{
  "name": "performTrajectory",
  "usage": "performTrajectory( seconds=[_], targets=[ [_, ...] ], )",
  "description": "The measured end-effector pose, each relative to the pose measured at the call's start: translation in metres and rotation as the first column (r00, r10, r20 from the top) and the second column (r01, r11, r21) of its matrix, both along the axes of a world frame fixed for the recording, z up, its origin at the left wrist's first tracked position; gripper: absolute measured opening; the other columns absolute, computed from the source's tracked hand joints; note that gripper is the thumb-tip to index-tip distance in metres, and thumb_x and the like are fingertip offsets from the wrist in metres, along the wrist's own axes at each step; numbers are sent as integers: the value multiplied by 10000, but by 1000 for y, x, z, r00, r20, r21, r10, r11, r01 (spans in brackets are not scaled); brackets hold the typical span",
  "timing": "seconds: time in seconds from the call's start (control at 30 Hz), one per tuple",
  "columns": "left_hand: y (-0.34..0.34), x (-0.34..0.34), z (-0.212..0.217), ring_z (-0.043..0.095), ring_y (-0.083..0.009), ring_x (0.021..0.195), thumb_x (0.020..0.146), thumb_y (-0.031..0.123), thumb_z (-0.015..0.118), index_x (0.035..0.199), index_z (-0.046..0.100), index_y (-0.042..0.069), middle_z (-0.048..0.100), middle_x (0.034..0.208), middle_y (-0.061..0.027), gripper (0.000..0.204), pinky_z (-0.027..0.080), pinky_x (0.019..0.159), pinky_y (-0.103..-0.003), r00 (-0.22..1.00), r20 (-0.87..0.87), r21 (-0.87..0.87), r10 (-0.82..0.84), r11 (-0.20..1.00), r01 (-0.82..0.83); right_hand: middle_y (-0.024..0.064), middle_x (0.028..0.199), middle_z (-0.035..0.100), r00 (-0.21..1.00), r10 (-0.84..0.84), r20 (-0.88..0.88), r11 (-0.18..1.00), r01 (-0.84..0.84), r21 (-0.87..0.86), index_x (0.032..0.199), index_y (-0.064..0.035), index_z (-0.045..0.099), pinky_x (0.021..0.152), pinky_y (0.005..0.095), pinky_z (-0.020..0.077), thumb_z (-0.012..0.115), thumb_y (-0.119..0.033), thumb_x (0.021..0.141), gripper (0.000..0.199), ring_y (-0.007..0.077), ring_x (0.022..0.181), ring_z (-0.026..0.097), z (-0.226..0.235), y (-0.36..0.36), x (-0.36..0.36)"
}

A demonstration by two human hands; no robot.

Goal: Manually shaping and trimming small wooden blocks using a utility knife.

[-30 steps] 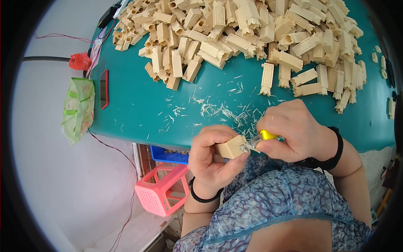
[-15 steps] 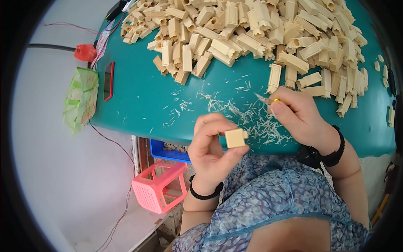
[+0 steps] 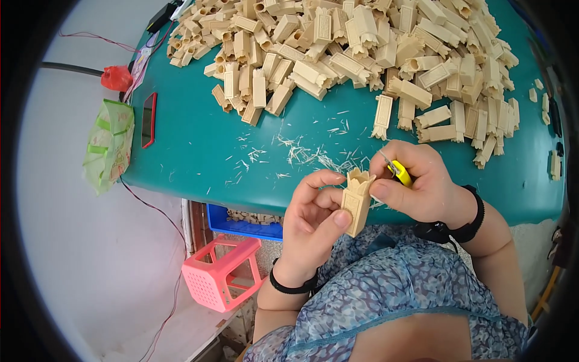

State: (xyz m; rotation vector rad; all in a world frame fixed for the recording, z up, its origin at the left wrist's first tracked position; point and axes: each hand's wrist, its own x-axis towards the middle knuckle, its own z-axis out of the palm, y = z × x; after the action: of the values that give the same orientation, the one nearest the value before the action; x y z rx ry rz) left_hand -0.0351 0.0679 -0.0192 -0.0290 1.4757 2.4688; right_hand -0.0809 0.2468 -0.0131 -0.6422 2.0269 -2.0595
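Between the fingers and thumb of my left hand (image 3: 312,216) is a beige, box-shaped plastic piece (image 3: 357,206), tilted, with its jagged, crown-like open end up. My right hand (image 3: 419,181) grips a yellow-handled utility knife (image 3: 399,172); its blade points up and to the left, away from the piece. The right thumb and fingertips touch or nearly touch the jagged rim. Thin pale shavings (image 3: 325,160) lie on the green tabletop (image 3: 199,154) beyond both hands.
A large heap of similar beige pieces (image 3: 310,72) covers the far side. At left lie a red-edged phone (image 3: 149,119) and a green-white bag (image 3: 110,145). Below the table edge are a blue bin (image 3: 241,226) holding small pieces and a pink stool (image 3: 220,271).
My left hand has turned the piece so its jagged end faces up. My right hand has come in beside it, swinging the knife blade upward.
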Motion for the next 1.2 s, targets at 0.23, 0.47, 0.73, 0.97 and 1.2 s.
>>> performTrajectory(
  seconds=[0.23, 0.47, 0.73, 0.97, 1.2],
  targets=[
    [-1, -1, 8, 592, -216, 878, 797, 123, 597, 1184, 353, 4, 554, 1057, -170, 472, 505, 714, -307, 993, 38, 103, -111, 989, 107, 36, 669, 550, 997, 44, -60, 999, -45, -23, 853, -28, 552, 483, 218, 401, 641, -134, 793, 151, 82, 563, 540, 2, 4, 1],
    [3, -8, 15, 576, -225, 936, 829, 68, 553, 1203, 335, -3, 544, 1028, -121, 440, 512, 779, -339, 989, 13, 128, -150, 981, 147, 36, 663, 567, 993, 48, -104, 995, -57, -82, 848, -16, 542, 466, 205, 429, 622, -95, 800, 122, 82, 579, 603, 2, 1, 1],
    [3, -9, 12, 578, -185, 911, 822, 24, 555, 1175, 377, 24, 552, 1026, -120, 396, 473, 768, -276, 988, -152, 5, -30, 999, 31, 58, 601, 505, 963, 26, -269, 996, -2, 91, 841, -21, 534, 438, 246, 384, 595, -226, 821, 215, 136, 488, 522, 0, 6, -3],
    [0, -6, 11, 566, -203, 944, 778, -92, 562, 1007, 445, 3, 530, 1084, -195, 275, 489, 787, -296, 896, -392, -163, 208, 943, -290, 72, 597, 482, 987, -28, -158, 992, 48, 118, 805, -24, 532, 444, 276, 377, 544, -265, 843, 244, 192, 495, 499, 5, 3, 4],
    [9, -9, 5, 573, -279, 969, 748, -113, 573, 981, 480, 1, 460, 1172, -279, 275, 504, 770, -323, 713, -689, -290, 130, 852, -435, 88, 592, 487, 945, 10, -328, 991, 35, 133, 751, -30, 534, 426, 306, 389, 573, -253, 823, 237, 249, 482, 504, 3, -2, 5]
  ],
)
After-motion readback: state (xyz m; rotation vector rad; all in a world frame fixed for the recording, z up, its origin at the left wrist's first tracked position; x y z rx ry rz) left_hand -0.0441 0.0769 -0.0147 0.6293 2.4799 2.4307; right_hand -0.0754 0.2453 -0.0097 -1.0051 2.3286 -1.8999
